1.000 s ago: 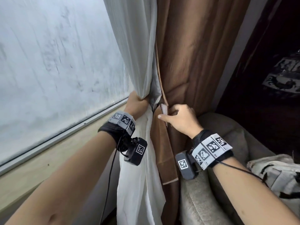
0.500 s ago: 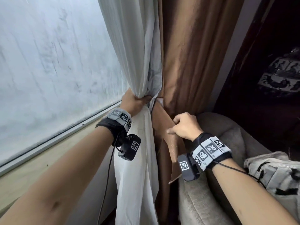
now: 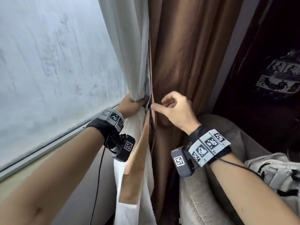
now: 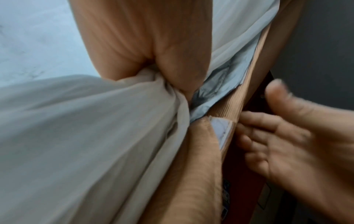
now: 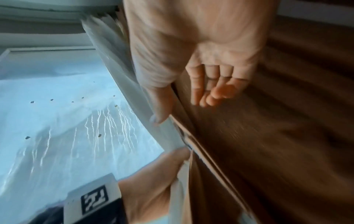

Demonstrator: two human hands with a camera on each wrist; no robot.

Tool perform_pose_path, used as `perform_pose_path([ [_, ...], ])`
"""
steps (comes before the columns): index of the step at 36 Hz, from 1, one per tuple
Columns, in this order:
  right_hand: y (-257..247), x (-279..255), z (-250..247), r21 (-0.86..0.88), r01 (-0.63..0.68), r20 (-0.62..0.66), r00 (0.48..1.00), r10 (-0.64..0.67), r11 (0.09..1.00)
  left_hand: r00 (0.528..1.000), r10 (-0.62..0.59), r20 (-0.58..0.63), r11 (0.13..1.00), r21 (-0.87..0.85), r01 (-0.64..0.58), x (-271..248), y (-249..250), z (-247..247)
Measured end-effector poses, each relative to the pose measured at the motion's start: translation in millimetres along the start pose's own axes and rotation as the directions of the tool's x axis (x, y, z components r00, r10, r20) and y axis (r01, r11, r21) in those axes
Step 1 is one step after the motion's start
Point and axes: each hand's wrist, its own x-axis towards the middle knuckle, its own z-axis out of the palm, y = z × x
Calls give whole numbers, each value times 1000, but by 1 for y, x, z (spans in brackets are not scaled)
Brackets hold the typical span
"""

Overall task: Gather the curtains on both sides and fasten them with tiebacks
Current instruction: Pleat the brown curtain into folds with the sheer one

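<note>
My left hand [image 3: 132, 103] grips the gathered white sheer curtain [image 3: 129, 46] at sill height, bunching it tight [image 4: 76, 136]. Right beside it hangs the brown curtain [image 3: 186, 62]. A tan tieback strip [image 3: 134, 168] dangles from the gather down over the white fabric. Its white fastener patch [image 4: 220, 130] shows near its upper end. My right hand [image 3: 172, 108] hovers at the brown curtain's edge with its thumb pointing left against the seam. Its fingers [image 5: 210, 84] are loosely bent and hold nothing.
A fogged window pane [image 3: 48, 62] and its sill [image 3: 40, 159] fill the left. A grey armchair [image 3: 203, 200] stands close under my right arm, with a pale bag [image 3: 276, 176] on it. Dark furniture [image 3: 259, 78] lies to the right.
My right hand let go of the brown fabric it pinched and rose to the curtain edge. The tieback strip now hangs down. My left hand keeps its grip on the white curtain.
</note>
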Motion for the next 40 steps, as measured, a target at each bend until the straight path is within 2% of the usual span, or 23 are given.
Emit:
perform_pose_path([
  [1,-5,6,-1,-12,-7,-19,1000,7,1000,1000,13,28,1000,20,-14,-1,0,-2],
  [5,-28,17,12,-33,-75,124,989,78,997,992,102,81,987,116,-111,-6,2,-4],
  [8,-41,26,32,-23,-101,183,978,103,995,974,169,152,940,272,-205,-8,-8,4],
  [12,-43,44,55,-15,-147,84,986,147,989,952,206,225,942,216,-255,-10,-10,3],
  [15,-43,51,59,-53,-111,37,993,113,992,951,36,308,959,256,-119,-13,0,-15],
  [17,-40,54,60,-81,-86,23,996,88,993,905,-63,421,965,255,-52,-15,12,-30],
  [18,-40,53,62,-92,-80,14,997,82,992,874,-91,477,978,208,-12,-17,21,-40],
  [19,-40,51,64,-106,-93,10,995,94,990,866,-106,489,990,138,43,-19,31,-49],
  [21,-35,48,73,-144,-64,3,998,66,987,910,-122,396,990,-15,140,-21,52,-62],
  [23,-43,40,81,-186,-14,7,1000,15,982,962,-63,267,995,-63,82,-15,66,-61],
  [25,-54,30,84,-259,66,60,997,-52,964,991,-46,129,997,-55,53,-12,75,-49],
  [28,-56,21,80,-272,131,100,989,-108,953,985,-98,-140,990,-119,82,-8,73,-33],
  [29,-54,21,78,-236,113,117,989,-88,965,976,-114,-185,987,-137,89,-6,68,-30],
  [34,-37,23,67,7,-33,209,977,31,999,960,-176,-220,963,-242,121,-9,54,-20],
  [38,-16,24,59,315,-140,331,943,30,939,945,-139,-296,984,-150,98,-8,41,-25],
  [39,-8,25,55,382,-149,274,961,42,912,948,-133,-288,986,-136,98,-7,39,-27],
  [40,0,28,51,423,-138,155,985,79,896,954,-129,-272,987,-131,97,-6,39,-30],
])
